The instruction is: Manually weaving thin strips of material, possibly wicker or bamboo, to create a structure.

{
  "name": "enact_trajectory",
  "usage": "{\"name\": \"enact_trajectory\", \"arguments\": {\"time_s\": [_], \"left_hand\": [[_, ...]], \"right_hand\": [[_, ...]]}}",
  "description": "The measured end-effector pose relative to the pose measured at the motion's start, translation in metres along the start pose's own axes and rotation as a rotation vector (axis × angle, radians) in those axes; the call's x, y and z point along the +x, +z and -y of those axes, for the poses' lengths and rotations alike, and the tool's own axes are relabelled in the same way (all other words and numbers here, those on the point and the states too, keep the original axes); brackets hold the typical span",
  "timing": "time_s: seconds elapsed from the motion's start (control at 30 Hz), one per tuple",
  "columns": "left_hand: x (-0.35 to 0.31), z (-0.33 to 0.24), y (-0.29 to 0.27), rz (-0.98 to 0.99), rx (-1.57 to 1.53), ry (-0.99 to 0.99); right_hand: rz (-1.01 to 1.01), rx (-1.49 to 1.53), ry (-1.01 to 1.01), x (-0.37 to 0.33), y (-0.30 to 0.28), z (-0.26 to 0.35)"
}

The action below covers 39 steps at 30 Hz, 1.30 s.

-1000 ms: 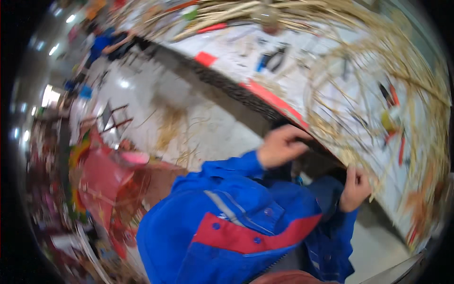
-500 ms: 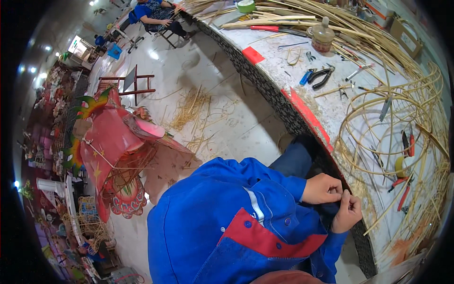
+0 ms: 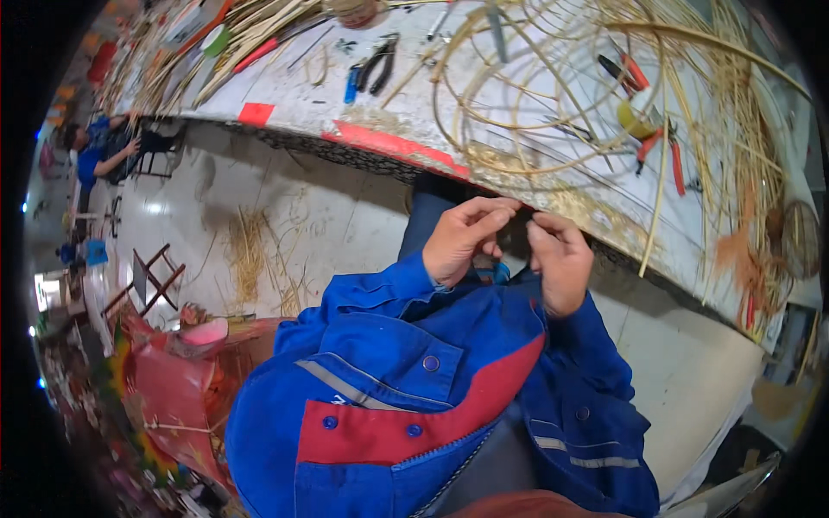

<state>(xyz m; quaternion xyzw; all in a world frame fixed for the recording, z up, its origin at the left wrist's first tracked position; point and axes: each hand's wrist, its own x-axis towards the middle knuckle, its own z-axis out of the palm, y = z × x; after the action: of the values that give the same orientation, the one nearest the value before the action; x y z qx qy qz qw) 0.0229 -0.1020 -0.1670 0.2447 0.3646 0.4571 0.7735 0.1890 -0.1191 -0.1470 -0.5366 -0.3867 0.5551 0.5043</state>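
Note:
My left hand [image 3: 469, 240] is at the near edge of the worktable [image 3: 294, 104], its thumb and fingertips pinched together. Facing it, a small gap apart, my right hand [image 3: 561, 262] also has thumb and forefinger pressed together. Whatever sits between the fingertips is too small or dark to make out. Just beyond the hands, a round frame of bent bamboo strips [image 3: 518, 168] lies on the tabletop.
Black-handled pliers [image 3: 377, 65], red-handled cutters [image 3: 675, 164] and a yellow tape roll [image 3: 636, 119] lie on the table. Bamboo strips [image 3: 751, 129] pile up at the right. A folding chair [image 3: 154, 278] and a pink painted figure [image 3: 177, 393] stand left; a seated person [image 3: 97, 160] is farther off.
My view has swung to the right, so the table edge now runs across the upper part. Both hands remain pinched near the edge, with a slightly wider gap between them.

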Motion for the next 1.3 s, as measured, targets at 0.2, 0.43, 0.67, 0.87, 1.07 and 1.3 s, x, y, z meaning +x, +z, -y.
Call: {"name": "enact_trajectory", "arguments": {"time_s": [0.2, 0.43, 0.67, 0.87, 1.07, 1.3], "left_hand": [[-0.004, 0.007, 0.021, 0.017, 0.027, -0.028], [-0.003, 0.018, 0.008, -0.010, -0.008, -0.012], [0.000, 0.012, 0.005, -0.087, -0.010, 0.066], [0.001, 0.013, 0.007, -0.128, 0.040, 0.059], [0.006, -0.006, 0.002, -0.063, 0.189, 0.206], [0.043, -0.039, 0.049, -0.024, 0.566, 0.429]], "right_hand": [[0.139, 0.254, 0.078, -0.010, 0.005, 0.001], [0.192, 0.181, 0.213, -0.007, -0.007, -0.018], [0.179, 0.228, 0.151, -0.007, 0.000, -0.015], [0.063, 0.228, -0.030, 0.003, -0.004, -0.022], [-0.126, 0.095, -0.050, 0.007, -0.037, -0.015], [-0.308, 0.244, -0.128, 0.013, -0.071, -0.025]]}}
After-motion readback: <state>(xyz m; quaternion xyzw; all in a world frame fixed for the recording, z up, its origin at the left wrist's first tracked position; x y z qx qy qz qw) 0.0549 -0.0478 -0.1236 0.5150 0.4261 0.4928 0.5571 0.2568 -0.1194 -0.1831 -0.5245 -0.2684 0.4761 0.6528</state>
